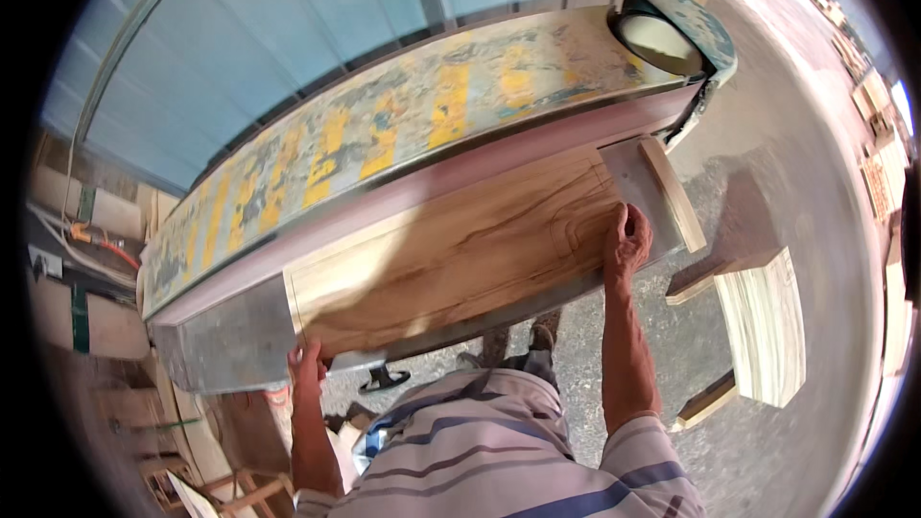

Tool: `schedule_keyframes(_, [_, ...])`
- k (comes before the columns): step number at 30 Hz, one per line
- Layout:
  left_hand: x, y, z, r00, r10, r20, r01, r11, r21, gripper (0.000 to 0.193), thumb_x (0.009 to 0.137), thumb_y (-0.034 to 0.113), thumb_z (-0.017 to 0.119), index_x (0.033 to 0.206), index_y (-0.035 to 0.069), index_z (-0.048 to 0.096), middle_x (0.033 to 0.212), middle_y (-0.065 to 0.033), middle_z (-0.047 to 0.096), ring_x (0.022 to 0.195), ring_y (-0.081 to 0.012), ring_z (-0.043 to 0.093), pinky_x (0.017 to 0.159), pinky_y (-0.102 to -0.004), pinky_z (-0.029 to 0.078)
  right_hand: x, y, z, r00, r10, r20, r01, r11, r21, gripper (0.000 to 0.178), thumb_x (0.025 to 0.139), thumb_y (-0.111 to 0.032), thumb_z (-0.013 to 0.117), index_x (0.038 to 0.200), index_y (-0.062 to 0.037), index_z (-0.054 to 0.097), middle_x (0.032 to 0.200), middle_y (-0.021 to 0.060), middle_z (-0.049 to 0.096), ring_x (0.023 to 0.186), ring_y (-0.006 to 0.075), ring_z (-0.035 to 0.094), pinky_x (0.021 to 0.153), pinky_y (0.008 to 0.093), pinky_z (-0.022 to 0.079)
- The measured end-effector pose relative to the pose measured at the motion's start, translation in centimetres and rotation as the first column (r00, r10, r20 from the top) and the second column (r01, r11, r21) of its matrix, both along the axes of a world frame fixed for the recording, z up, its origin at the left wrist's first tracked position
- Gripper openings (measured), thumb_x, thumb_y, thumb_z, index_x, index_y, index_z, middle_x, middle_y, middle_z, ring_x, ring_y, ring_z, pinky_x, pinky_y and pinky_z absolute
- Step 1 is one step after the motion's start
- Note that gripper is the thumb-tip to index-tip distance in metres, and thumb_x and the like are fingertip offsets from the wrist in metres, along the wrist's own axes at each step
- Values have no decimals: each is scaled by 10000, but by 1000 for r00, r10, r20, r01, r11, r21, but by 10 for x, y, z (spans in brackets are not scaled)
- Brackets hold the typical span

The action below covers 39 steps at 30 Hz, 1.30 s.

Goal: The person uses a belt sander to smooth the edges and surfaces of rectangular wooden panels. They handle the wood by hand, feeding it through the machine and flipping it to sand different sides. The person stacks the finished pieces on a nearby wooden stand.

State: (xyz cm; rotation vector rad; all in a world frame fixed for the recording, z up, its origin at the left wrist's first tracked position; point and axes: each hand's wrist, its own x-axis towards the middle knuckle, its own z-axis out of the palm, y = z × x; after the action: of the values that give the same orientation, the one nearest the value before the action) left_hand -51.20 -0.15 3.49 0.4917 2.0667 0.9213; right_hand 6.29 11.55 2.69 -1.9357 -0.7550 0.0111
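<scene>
A long wooden board (pixel 460 249) with brown grain and a curved grooved outline near its right end lies flat on a metal work table (pixel 225 336). Its far edge is alongside the pinkish sanding belt (pixel 460 168) of a long belt sander (pixel 403 120). At the near left corner, my left hand (pixel 308 363) grips the board with fingers closed on its edge. My right hand (pixel 628 238) is closed on the board's right end, with the thumb and fingers bent. The undersides of both grips are hidden.
A wooden strip (pixel 672 194) stands at the table's right end. On the floor to the right, a stack of pale boards (pixel 763 326) rests on wooden blocks. A black handwheel (pixel 384 380) juts out below the table. A blue wall (pixel 288 29) rises behind the sander.
</scene>
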Motion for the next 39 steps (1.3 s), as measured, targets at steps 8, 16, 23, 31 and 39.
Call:
schedule_keyframes(8, [-82,-14,-23,981,179,76,-182,983,26,643,753,302,736,1264,158,374,725,-11,470,474,-78,364,365,-197,282,-56,-11,1,996,89,3,-89,989,119,207,767,-229,693,894,-74,641,911,81,633,881,255,569,798,371,428])
schedule_keyframes(16, [-114,-14,-24,989,142,34,-142,990,-17,665,762,340,721,1303,170,376,699,14,469,427,-67,344,347,-186,272,-88,-18,15,996,82,-30,-81,997,19,262,787,-267,658,974,-90,616,1004,80,614,970,282,539,892,374,385])
schedule_keyframes(23, [-44,-6,-23,985,153,77,-158,986,56,605,761,339,728,1225,145,393,630,-1,457,366,-79,315,317,-203,247,-30,2,8,997,-72,-33,72,997,-1,282,784,-315,676,947,-90,630,934,67,639,931,255,567,851,357,403])
schedule_keyframes(31, [17,6,-11,988,147,-54,-149,988,-35,621,743,401,724,1207,147,399,520,5,414,349,-87,348,310,-207,249,12,8,19,990,-106,-91,103,994,-37,279,796,-314,671,983,-108,649,931,60,654,909,248,575,847,351,411])
schedule_keyframes(39, [-78,-6,-15,961,272,54,-270,962,-34,589,759,306,733,1239,165,421,678,18,422,446,-71,326,366,-182,283,-59,-8,15,999,38,-35,-36,998,54,232,750,-245,707,913,-97,633,902,69,640,912,282,569,831,395,404])
